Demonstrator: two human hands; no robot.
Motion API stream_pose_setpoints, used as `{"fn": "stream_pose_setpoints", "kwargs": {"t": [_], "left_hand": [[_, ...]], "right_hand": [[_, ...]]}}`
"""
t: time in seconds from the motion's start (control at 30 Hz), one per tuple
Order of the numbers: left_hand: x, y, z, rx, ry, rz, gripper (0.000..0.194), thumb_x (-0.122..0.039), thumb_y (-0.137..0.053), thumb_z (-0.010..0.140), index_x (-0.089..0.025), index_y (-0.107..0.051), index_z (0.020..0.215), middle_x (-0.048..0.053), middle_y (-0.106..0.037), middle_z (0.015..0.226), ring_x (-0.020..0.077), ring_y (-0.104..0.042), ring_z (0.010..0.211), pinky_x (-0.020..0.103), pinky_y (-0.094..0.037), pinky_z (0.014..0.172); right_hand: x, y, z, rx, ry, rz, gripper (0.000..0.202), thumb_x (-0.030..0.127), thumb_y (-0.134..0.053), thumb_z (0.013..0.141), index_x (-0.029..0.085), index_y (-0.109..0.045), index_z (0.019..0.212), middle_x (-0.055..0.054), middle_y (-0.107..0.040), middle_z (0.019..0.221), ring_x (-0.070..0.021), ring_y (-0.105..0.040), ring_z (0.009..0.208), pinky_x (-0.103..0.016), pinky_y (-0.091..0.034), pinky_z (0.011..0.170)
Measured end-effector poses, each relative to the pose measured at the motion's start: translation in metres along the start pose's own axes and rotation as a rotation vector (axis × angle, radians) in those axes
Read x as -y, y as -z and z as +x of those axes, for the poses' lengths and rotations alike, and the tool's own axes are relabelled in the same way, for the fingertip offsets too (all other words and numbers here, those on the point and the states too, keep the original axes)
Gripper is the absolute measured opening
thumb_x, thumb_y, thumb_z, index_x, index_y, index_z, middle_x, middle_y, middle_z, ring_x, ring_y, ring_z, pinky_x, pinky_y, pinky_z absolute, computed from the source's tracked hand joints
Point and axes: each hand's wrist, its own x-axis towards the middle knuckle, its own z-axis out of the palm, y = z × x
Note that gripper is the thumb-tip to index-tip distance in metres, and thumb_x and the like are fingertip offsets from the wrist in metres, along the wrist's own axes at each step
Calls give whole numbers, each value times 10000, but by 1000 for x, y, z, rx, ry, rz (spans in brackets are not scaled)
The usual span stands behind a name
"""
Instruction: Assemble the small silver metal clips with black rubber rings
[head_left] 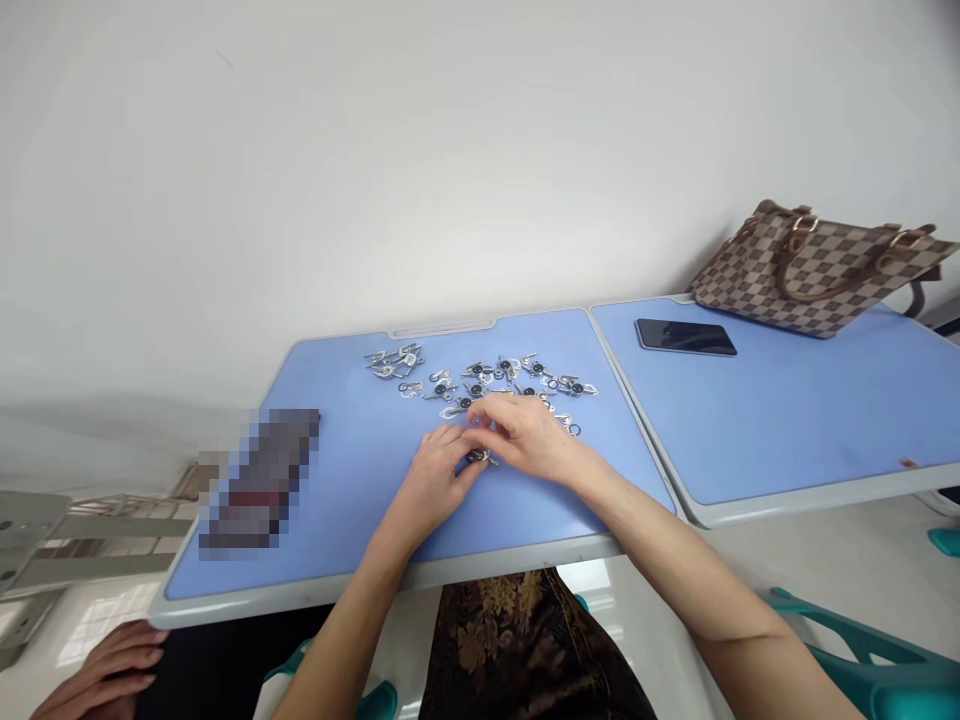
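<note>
Several small metal pieces with black round parts [505, 366] are spread over the blue table [345, 470], just beyond my hands. A separate pile of silver metal pieces [397, 362] lies farther back to the left. My left hand [439, 470] rests at the table's middle, its fingers curled round a small metal piece with a black part [478, 456]. Close against it from the right, my right hand [525, 435] has thumb and forefinger nearly together above that piece. Whatever is between those fingertips is too small to make out.
A blurred-out dark object [262, 480] lies on the table's left side. On the adjoining right table are a black phone [685, 337] and a checkered handbag [817, 265]. Another person's hand [105, 670] shows at the lower left. Green stools [870, 660] stand below.
</note>
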Motion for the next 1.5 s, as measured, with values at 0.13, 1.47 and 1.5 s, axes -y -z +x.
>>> {"fn": "stream_pose_setpoints", "kwargs": {"t": [0.13, 1.47, 1.5], "left_hand": [[0, 0, -1, 20, 16, 2, 135, -232, -568, 916, -217, -646, 1025, 58, -659, 1059, 241, -589, 1009, 419, -454, 894], [9, 10, 9, 130, -14, -199, 155, -220, -502, 940, -202, -600, 1058, 55, -637, 1090, 220, -567, 1064, 398, -456, 977], [9, 10, 9, 130, -27, -190, 149, -221, -504, 941, -206, -604, 1050, 54, -638, 1093, 223, -562, 1072, 398, -449, 983]], "right_hand": [[-4, -4, -1, -17, -16, -91, 183, 257, -472, 994, 181, -599, 1102, -52, -709, 952, -148, -645, 825, -268, -481, 737], [-1, -14, 23, -191, -379, -75, 276, 409, -685, 861, 189, -578, 733, 38, -558, 605, -107, -455, 564, -223, -280, 579], [-1, -13, 23, -183, -396, -64, 274, 402, -687, 861, 188, -576, 731, 40, -555, 602, -105, -450, 562, -223, -279, 579]]}}
